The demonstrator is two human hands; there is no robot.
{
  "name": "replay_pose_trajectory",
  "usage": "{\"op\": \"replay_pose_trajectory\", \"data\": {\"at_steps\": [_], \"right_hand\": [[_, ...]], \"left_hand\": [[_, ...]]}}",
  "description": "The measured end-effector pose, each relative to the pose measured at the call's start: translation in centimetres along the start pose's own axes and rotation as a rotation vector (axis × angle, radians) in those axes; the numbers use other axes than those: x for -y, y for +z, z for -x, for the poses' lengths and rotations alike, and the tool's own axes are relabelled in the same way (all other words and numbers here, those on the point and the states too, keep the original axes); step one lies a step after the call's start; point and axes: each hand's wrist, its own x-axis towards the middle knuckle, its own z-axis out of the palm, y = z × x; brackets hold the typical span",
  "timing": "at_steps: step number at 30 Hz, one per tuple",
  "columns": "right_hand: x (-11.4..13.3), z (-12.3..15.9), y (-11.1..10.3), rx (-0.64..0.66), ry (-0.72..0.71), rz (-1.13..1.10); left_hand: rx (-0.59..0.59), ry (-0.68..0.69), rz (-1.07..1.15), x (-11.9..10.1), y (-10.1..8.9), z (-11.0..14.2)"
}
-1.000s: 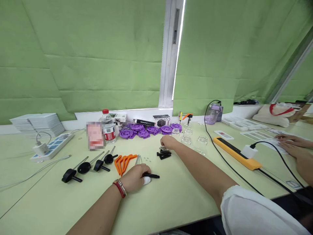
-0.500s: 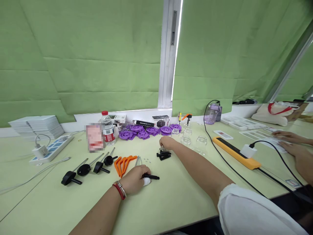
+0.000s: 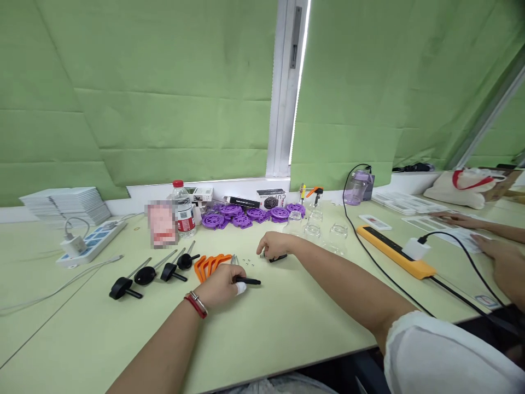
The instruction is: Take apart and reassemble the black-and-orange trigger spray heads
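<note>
My left hand (image 3: pixel 223 285) rests low over the table, its fingers closed on a short black rod-shaped part (image 3: pixel 249 281). A white wrap covers one fingertip. Farther forward, my right hand (image 3: pixel 275 245) reaches down with its fingers bent together at the tabletop. Black stick-like parts (image 3: pixel 279 258) lie partly hidden under it; whatever its fingertips hold is too small to make out. Tiny metal pieces (image 3: pixel 248 261) are scattered between the hands. Orange curved handles (image 3: pixel 210 265) and thin metal rods (image 3: pixel 234 260) lie just beyond my left hand.
Black crank pieces with metal shafts (image 3: pixel 123 287) lie at left. Purple wheel-shaped parts (image 3: pixel 241 220), a bottle (image 3: pixel 183 210) and glass jars (image 3: pixel 312 231) stand behind. An orange power strip (image 3: pixel 396 254) with cables lies right, near another person's hands (image 3: pixel 492 250).
My right hand has moved slightly left and lower, now covering the springs and some of the black parts. My left hand still holds the black part. The view has shifted slightly.
</note>
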Motion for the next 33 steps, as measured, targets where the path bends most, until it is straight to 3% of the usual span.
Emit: {"op": "replay_pose_trajectory", "data": {"at_steps": [5, 15, 20, 24, 33], "right_hand": [[0.7, 1.4, 3.5, 0.012, -0.085, -0.361], [-0.7, 4.3, 8.7, -0.305, -0.345, -0.703], [-1.2, 5.4, 9.6, -0.389, -0.401, -0.615], [-1.0, 5.7, 9.6, -0.411, -0.400, -0.552], [-1.2, 5.4, 9.9, -0.440, -0.423, -0.617]], "left_hand": [[0.062, 0.006, 0.081, 0.4, -0.9, 0.1], [0.020, 0.013, 0.134, -0.2, -0.5, 0.1], [0.014, 0.022, 0.152, -0.4, 0.7, -0.2], [-0.027, 0.048, 0.026, -0.6, 1.1, 0.0], [-0.007, 0.153, 0.024, -1.5, 1.5, 0.3]]}}
